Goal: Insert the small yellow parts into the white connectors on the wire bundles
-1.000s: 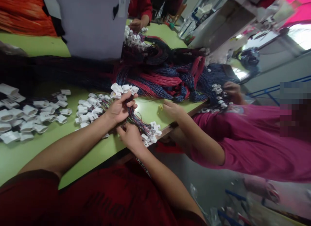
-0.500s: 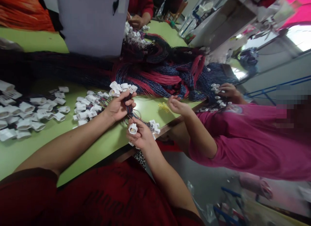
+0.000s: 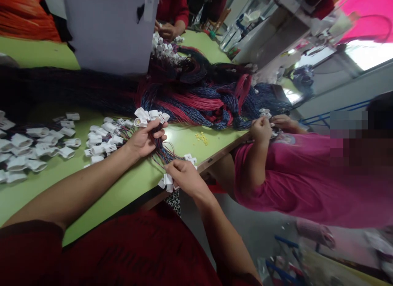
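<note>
My left hand [image 3: 144,139] is closed around a bundle of thin coloured wires [image 3: 162,153], with several white connectors [image 3: 149,115] fanning out above its fingers. My right hand [image 3: 184,176] grips the lower end of the same bundle near the table's front edge, fingers closed over white connectors [image 3: 167,181] on the wire ends. The wires run slanting between both hands over the green table [image 3: 135,183].
Loose white connectors [image 3: 37,148] lie scattered on the left. A big heap of red, blue and black wire harnesses [image 3: 199,97] fills the table's far side. A person in pink [image 3: 294,179] works with both hands at the right edge. A white box [image 3: 110,32] stands behind.
My right hand turned over and slid down to the bundle's lower end by the table edge. The person in pink drew both hands back to the right. My left hand barely moved.
</note>
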A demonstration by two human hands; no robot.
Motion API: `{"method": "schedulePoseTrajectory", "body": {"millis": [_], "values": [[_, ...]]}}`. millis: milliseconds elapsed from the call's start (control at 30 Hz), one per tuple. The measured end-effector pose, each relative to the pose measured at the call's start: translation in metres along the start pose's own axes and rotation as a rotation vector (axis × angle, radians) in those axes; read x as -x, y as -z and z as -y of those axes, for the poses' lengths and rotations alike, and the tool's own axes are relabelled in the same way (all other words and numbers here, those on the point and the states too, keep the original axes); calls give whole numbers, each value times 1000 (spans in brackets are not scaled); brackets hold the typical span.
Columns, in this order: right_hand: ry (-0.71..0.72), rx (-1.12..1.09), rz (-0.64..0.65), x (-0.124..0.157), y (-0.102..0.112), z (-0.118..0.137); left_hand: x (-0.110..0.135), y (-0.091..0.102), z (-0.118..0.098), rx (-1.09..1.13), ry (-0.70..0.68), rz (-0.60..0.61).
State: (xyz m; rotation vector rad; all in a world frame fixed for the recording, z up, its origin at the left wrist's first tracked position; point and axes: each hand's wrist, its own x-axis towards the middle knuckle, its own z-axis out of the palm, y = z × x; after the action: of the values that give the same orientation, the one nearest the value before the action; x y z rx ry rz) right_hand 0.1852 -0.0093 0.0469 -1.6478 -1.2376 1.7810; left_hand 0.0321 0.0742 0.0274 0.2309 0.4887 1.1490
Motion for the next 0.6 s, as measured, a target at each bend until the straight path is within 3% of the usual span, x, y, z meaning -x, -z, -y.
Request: {"method": "schedulePoseTrajectory", "body": {"millis": [67,233,400,500,600], "values": [[-1,-57,4,0,3,1,3,0,3,-70,-21,24],[-44,-609,127,-13,1,15,11,0,16,-455,-144,161],[-84,-757,74,-19,-2,25,13,10,30,-807,-365,52],[12,-611,5,-19,-3,21,13,12,35,-797,-439,-22],[216,-175,-199,-14,-4,14,16,8,33,-687,-345,-71]]}}
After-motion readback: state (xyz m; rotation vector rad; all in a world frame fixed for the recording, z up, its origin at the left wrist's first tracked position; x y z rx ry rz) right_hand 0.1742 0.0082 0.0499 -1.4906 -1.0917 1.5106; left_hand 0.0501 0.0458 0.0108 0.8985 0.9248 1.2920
